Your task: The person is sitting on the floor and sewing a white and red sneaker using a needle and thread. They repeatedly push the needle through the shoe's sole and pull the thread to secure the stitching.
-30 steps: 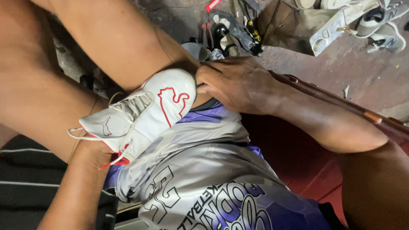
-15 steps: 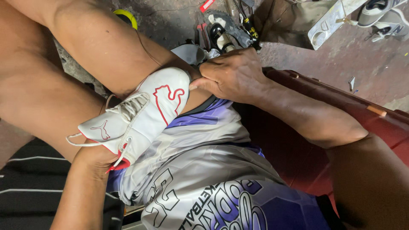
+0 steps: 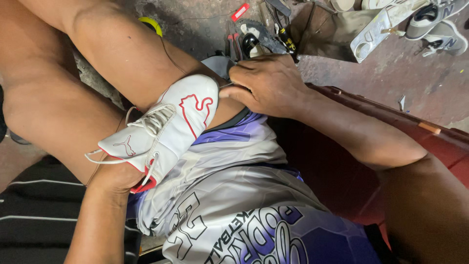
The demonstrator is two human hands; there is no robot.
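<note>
The person sits with bare legs drawn up and purple-and-grey printed shorts [image 3: 234,195] filling the lower middle of the view. A white sneaker with red outlined trim and white laces [image 3: 163,129] lies on the lap against the raised thigh, toe pointing up and right. The right hand [image 3: 266,85] is curled at the toe end of the sneaker, fingers pressed together on a grey piece just above it; what they pinch cannot be told. The left hand [image 3: 115,178] cups the sneaker's heel from beneath, mostly hidden, so its fingers cannot be made out. On the concrete floor [image 3: 415,73] beyond lie a grey sneaker [image 3: 432,17], dark tools [image 3: 259,39] and a small red item [image 3: 240,11].
</note>
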